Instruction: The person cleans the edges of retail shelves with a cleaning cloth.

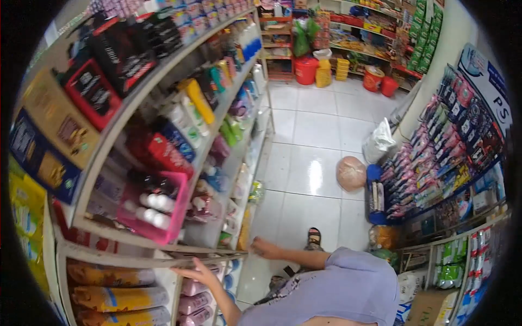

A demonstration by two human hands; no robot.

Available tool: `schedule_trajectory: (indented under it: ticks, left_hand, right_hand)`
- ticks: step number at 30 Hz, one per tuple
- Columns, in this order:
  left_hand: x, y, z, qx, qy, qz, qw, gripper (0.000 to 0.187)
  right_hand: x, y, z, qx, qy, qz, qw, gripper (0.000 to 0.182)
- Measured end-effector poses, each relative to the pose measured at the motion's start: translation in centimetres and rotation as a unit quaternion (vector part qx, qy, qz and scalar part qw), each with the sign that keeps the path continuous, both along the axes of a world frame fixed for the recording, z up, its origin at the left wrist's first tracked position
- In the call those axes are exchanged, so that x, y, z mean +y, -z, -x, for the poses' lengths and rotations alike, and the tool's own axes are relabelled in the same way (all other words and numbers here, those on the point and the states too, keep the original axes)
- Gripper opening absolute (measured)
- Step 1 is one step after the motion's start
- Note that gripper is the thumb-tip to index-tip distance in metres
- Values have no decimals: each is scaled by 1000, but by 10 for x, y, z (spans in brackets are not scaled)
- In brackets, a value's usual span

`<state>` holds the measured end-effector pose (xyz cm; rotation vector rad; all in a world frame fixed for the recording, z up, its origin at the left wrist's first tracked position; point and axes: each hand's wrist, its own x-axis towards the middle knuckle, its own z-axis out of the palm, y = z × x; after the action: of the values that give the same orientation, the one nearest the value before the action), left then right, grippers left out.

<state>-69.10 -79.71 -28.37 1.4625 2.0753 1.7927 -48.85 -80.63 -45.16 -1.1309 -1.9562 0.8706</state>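
My left hand (198, 274) is at the front of the left shelving, fingers spread apart, close to the edge of a shelf board (136, 262). Below it are pink bottles (194, 303) and yellow-orange packs (122, 298). My right hand (266, 249) is at the far end of that board, its fingers curled in. Whatever those fingers hold, if anything, is too small to make out. Above the board, a pink basket (176, 209) with white-capped bottles (157, 211) stands on the shelf.
Shelves on the left carry several bottles, including a yellow bottle (198, 100). White floor tiles (312, 168) run down the aisle. A tied bag (351, 173) sits by a toothbrush rack (435, 141) on the right. Red buckets (306, 70) stand at the back.
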Motion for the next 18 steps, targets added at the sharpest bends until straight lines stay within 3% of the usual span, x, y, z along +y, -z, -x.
schedule_trajectory:
  ticks: [1,2,3,4,5,6,7,8,10,11,12,13,15,16,17,18]
  left_hand:
    - [11,0,-10,0,-46,-19,999,75]
    - [19,-2,-19,-3,-87,-33,996,75]
    - [26,-1,-23,-17,-121,-42,992,74]
    - [28,-7,-29,-108,-114,-56,986,75]
    - [30,-6,-36,-114,-176,-57,976,74]
    - [32,-2,-45,-120,-239,-61,962,72]
    - [35,10,-54,-117,-255,-65,958,69]
    - [38,26,-63,-112,-270,-68,954,67]
    - [51,68,-85,-89,-313,-88,941,62]
    - [58,94,-98,-235,-283,-62,928,58]
    - [66,127,-108,-375,-248,-36,892,53]
    - [80,200,-103,-479,-217,-81,847,48]
    - [99,242,-132,-668,-98,31,737,42]
    - [114,233,-162,-707,-57,107,697,42]
    - [129,213,-197,-735,-10,184,653,42]
    - [150,198,-225,-729,-12,221,648,40]
  right_hand:
    - [-7,-8,-51,4,31,129,991,32]
    - [-4,53,-103,-64,21,68,995,32]
    - [-20,-9,-151,14,129,139,982,30]
    - [-30,-7,-197,5,227,147,963,27]
    - [-40,23,-249,14,241,87,967,25]
    - [-42,21,-289,70,295,105,947,23]
    - [-44,17,-329,131,348,116,921,21]
    - [-48,-22,-353,236,433,207,845,20]
    - [-41,-38,-404,245,577,192,755,17]
    - [-37,-31,-429,244,575,195,756,17]
    - [-31,-20,-451,226,637,170,717,16]
    - [-23,-13,-469,206,695,145,673,18]
    - [4,-24,-476,251,687,144,667,20]
    - [22,-28,-480,298,679,138,657,23]
    - [38,-6,-488,335,640,126,680,27]
    - [55,-13,-488,407,607,169,662,21]
